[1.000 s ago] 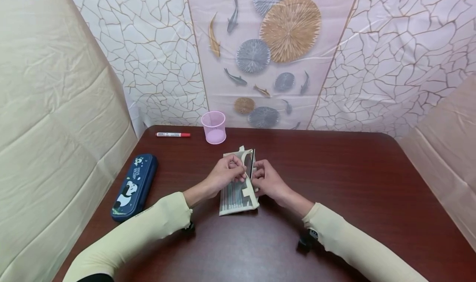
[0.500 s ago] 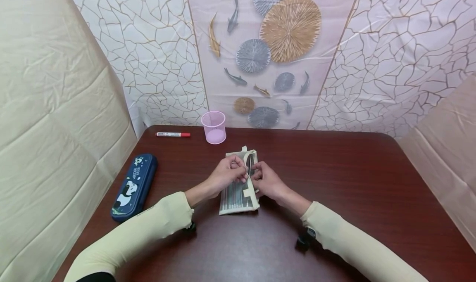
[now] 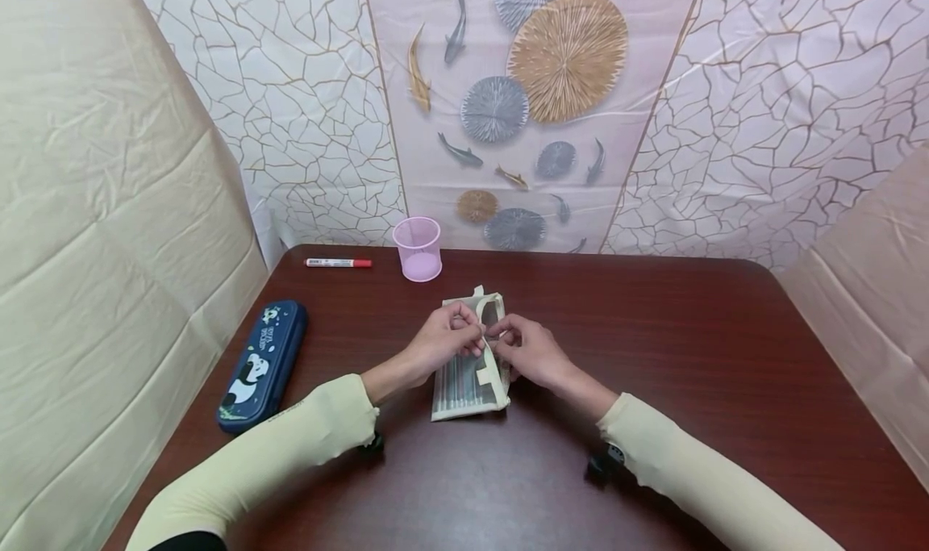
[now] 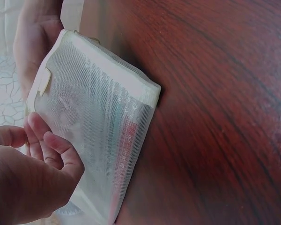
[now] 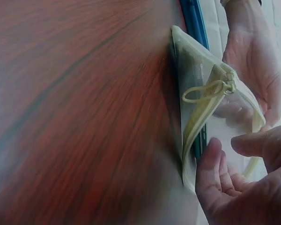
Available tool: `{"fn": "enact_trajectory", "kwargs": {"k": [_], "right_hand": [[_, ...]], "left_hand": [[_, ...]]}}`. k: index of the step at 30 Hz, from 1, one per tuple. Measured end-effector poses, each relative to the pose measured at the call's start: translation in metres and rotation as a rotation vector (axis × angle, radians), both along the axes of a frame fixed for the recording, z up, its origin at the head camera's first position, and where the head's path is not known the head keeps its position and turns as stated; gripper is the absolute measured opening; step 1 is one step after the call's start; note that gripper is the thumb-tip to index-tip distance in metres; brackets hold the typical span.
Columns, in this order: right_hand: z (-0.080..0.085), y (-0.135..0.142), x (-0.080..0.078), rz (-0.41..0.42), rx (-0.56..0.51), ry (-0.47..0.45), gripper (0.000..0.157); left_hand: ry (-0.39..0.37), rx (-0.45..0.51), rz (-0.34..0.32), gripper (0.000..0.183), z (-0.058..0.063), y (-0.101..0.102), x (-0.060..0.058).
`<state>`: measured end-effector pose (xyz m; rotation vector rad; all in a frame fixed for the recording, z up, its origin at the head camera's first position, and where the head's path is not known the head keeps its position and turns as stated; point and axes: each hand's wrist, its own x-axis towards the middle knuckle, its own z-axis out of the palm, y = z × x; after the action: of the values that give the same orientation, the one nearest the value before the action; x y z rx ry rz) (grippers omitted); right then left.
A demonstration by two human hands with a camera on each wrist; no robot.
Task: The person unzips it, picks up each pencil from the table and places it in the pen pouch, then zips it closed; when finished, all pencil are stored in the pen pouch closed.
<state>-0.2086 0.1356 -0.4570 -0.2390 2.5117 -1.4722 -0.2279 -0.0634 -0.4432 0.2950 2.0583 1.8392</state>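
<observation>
A see-through mesh zip pouch (image 3: 464,390) with cream edging lies on the table with its zip side to the right. Several slim, long items show through the mesh in the left wrist view, one with a red part (image 4: 126,145). My left hand (image 3: 443,337) pinches one edge of the pouch's mouth and holds it apart. At the mouth is my right hand (image 3: 533,353), its thumb and forefinger apart with nothing seen between them. The zip pull with its cream loop (image 5: 203,91) hangs at one end of the opening.
A dark blue panda-print pencil case (image 3: 261,365) lies at the table's left edge. Toward the back are a red-capped white marker (image 3: 337,263) and a pink mesh cup (image 3: 418,252). A patterned cloth (image 3: 508,196) hangs behind the table.
A dark, slim item that stuck up at the pouch's mouth beside my right hand has sunk out of sight. My right fingers have loosened, and the pouch has shifted slightly right.
</observation>
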Motion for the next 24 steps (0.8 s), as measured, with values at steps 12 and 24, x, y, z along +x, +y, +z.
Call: {"fn": "enact_trajectory", "kwargs": {"k": [12, 24], "right_hand": [[0.014, 0.030, 0.039, 0.133, 0.316, 0.071, 0.007], [0.008, 0.024, 0.065, 0.190, 0.022, -0.022, 0.025]], "left_hand": [[0.013, 0.020, 0.013, 0.008, 0.001, -0.002, -0.001], [0.023, 0.018, 0.028, 0.007, 0.000, -0.002, -0.003]]}}
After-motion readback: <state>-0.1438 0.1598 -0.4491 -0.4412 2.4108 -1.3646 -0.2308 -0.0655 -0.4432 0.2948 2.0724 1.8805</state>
